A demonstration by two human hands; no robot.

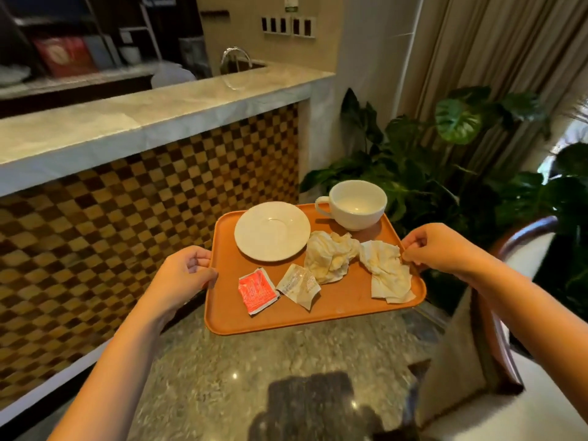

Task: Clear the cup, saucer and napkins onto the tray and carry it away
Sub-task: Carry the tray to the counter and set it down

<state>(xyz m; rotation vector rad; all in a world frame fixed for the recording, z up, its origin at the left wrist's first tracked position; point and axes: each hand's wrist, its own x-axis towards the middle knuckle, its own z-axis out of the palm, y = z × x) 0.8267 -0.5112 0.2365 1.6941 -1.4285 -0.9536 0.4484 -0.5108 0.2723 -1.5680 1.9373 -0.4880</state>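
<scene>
Desk: Hands first, what do they hold?

Stringer: Both grip the orange tray point(334, 310), lifted above a speckled stone table point(254, 361). The left hand point(187, 272) is closed over the left rim, fingers curled underneath, thumb on top. The right hand point(442, 248) is clamped on the right rim, just beside a flattened napkin point(386, 272).

Desk: And the load, nearest outward?

Stringer: Nearest lie a red sachet point(256, 289) and a torn pale sachet point(297, 284). Beyond them sits a crumpled napkin point(329, 256), touching the flattened one. Farther left rests the white saucer point(272, 230); at the far right corner stands the white cup point(358, 203), handle pointing left, apart from the saucer.

Desk: How will it carry?

Stringer: Probably light overall, though uneven. The cup looks like glazed china, breakable and likely to slide on smooth plastic; so would the saucer. The paper is soft and nearly weightless, and a draught could lift it. Opposite rims, mid-length, seem the right hold, with the tray kept level and the far corner watched. A marble counter point(159, 103) lies beyond, potted plants point(445, 148) at far right.
</scene>
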